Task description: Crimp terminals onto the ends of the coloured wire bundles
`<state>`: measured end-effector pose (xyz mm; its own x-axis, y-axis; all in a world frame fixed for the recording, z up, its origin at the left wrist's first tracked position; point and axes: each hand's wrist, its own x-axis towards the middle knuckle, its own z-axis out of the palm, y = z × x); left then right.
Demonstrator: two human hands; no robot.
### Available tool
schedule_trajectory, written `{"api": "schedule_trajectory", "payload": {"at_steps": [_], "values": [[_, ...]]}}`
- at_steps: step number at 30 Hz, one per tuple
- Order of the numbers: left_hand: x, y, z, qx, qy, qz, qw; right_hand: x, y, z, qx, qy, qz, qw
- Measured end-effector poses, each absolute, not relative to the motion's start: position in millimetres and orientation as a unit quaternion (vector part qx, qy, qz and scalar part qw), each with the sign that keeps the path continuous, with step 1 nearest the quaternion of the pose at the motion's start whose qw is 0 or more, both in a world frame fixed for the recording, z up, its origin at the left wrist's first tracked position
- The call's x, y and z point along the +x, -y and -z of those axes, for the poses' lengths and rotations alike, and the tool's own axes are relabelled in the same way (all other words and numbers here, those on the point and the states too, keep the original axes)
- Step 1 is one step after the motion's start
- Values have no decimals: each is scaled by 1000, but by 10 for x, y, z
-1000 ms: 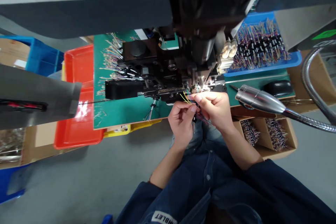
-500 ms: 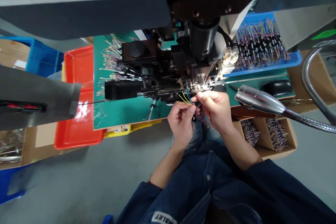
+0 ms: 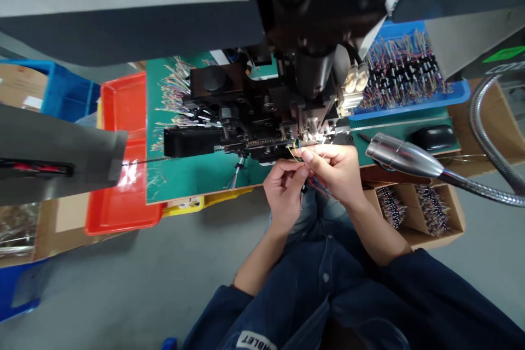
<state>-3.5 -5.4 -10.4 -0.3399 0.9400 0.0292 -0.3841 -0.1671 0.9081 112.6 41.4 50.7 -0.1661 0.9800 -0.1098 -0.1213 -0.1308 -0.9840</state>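
Yellow wires (image 3: pixel 296 153) have been shifted slightly rightward since the last view, and their tips are held closer to the machine's front edge. At far left, a gray panel (image 3: pixel 53 142) juts in over a blue crate (image 3: pixel 69 93) and a red tray (image 3: pixel 123 213), and a yellow tray (image 3: pixel 182 206) is tucked beneath the edge of a green mat (image 3: pixel 184 186). Fanned wire ends (image 3: pixel 174 87) are spread on the mat, and much of it is covered by a black machine (image 3: pixel 254 109), whose bulky head blocks the view above. The wires are pinched closed between the fingers of the left hand (image 3: pixel 284 191) and the right hand (image 3: pixel 334 172), just below the machine's front edge. Their thin yellow and blue strands lie together, and darker strands hang below the hands. To the right, wired black parts (image 3: pixel 404 71) are packed in a blue tray (image 3: pixel 410 110). A mouse (image 3: pixel 433 138) rests on the mat, a metal lamp (image 3: pixel 404 156) on a gooseneck (image 3: pixel 479 126) crosses above, and a divided cardboard box (image 3: pixel 410 224) is set below.
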Motion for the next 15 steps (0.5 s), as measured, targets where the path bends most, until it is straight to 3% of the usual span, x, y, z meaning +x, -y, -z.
{"api": "schedule_trajectory", "payload": {"at_steps": [15], "values": [[-30,70,137,301,-430,-689,500,1140,-367,-540,-466,515,-548,466]]}}
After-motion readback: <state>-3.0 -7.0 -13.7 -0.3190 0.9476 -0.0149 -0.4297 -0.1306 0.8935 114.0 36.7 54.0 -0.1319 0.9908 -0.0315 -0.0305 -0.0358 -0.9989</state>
